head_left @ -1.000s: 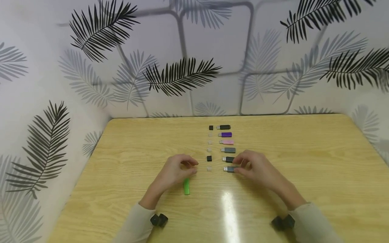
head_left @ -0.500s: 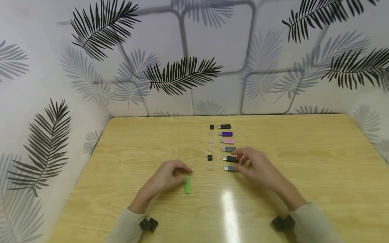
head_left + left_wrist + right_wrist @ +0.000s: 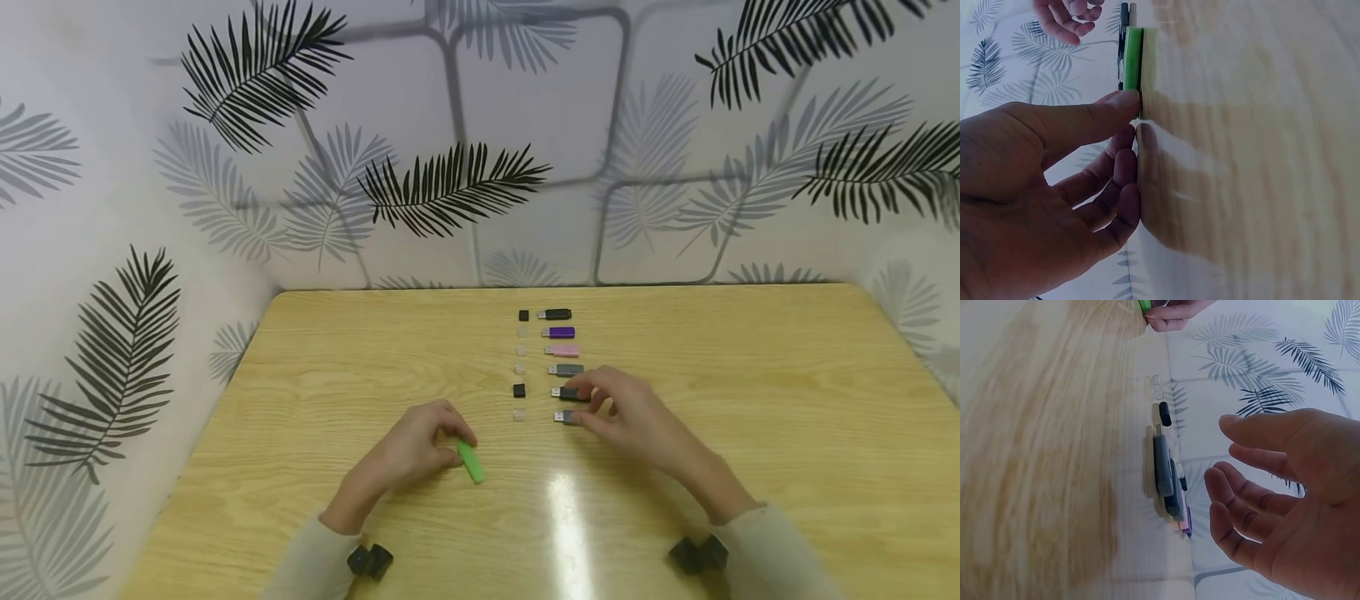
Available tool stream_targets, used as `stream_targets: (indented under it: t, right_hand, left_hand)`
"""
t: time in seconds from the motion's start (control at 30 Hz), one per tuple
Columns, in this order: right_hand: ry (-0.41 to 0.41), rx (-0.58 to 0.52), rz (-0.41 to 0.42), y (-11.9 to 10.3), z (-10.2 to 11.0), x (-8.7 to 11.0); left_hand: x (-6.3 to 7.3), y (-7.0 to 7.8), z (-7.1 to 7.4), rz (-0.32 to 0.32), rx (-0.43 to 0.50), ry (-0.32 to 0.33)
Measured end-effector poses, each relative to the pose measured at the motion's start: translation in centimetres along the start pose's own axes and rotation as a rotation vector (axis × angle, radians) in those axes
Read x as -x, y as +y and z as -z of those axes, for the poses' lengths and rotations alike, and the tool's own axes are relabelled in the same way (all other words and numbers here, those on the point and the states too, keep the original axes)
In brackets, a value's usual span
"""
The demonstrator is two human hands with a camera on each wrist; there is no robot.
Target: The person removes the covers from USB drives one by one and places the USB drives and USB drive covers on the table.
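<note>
Thumb and fingertips of my left hand (image 3: 411,443) pinch the far end of a green USB stick (image 3: 472,463), which lies at a slant on the table. In the left wrist view the thumb presses against the near end of the green stick (image 3: 1133,59). My right hand (image 3: 633,417) hovers with loosely curved fingers over the nearest grey USB stick (image 3: 565,417) and the black USB stick (image 3: 562,392), partly covering both in the head view. From the right wrist, that hand shows apart from the grey stick (image 3: 1162,464), holding nothing.
Farther back, a column continues with a grey stick (image 3: 565,370), a pink one (image 3: 564,351), a purple one (image 3: 561,332) and a black one (image 3: 557,314). Left of them runs a line of small caps, clear (image 3: 519,415) and black (image 3: 519,390). The wall stands behind the table.
My left hand has drawn back toward me and left onto the green USB stick, whose near end has swung right. The right hand has barely moved over the sticks.
</note>
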State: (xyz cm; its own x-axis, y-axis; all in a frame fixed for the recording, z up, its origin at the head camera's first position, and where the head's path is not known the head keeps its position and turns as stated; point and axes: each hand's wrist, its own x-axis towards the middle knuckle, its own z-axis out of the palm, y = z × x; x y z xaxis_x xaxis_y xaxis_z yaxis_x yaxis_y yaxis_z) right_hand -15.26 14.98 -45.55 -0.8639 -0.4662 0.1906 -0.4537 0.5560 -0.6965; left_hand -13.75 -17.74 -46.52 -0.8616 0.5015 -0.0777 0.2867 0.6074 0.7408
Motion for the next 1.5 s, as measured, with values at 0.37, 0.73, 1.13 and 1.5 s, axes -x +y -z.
stream_targets:
  t: [0.37,0.73,1.13,1.5]
  right_hand:
    - [0.009,0.008,0.062,-1.0,-0.3,0.1]
    - [0.054,-0.060,0.179,-2.2,-0.9,0.0]
    - [0.006,-0.069,0.187,-2.4,-2.2,0.2]
    - [0.092,-0.088,0.192,-2.3,-1.4,0.0]
  left_hand:
    - [-0.2,0.6,-0.4,-0.039,-0.086,-0.052]
    - [-0.9,1.5,-0.8,-0.060,0.037,0.012]
    - [-2.3,2.9,-1.7,-0.131,0.134,0.102]
    - [-3.6,4.3,-2.0,-0.141,0.222,0.149]
